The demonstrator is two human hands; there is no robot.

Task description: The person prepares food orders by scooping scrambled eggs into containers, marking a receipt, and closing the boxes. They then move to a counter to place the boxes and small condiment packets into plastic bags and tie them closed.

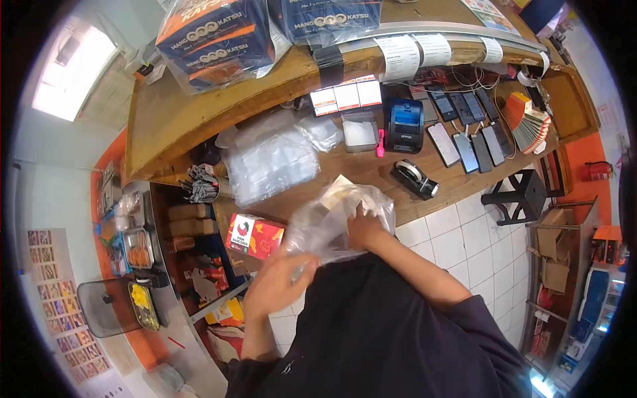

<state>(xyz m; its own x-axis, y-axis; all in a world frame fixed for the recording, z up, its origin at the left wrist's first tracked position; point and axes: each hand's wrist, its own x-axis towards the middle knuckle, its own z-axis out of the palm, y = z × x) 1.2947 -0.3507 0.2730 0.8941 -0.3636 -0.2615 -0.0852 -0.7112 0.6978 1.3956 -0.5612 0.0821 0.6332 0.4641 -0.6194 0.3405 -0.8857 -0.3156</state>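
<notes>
A clear plastic bag [332, 225] is spread between my two hands at the front edge of the counter. My left hand [282, 285] pinches its near left edge, thumb and fingers slightly blurred. At the bag's right side, my right hand [367, 227] grips the film, which partly covers its fingers. Through the upper part of the bag, something flat and pale brown shows. Just left of the bag stands a red and white food box [255, 236] with a chilli logo.
Stacked clear bags [275, 169] lie behind the box. Farther right are a tape dispenser [415, 179], a small printer [405, 125] and several phones [471, 147]. Wrapped boxes [212, 43] sit on the raised ledge. A black stool [517, 196] stands on the tiled floor at right.
</notes>
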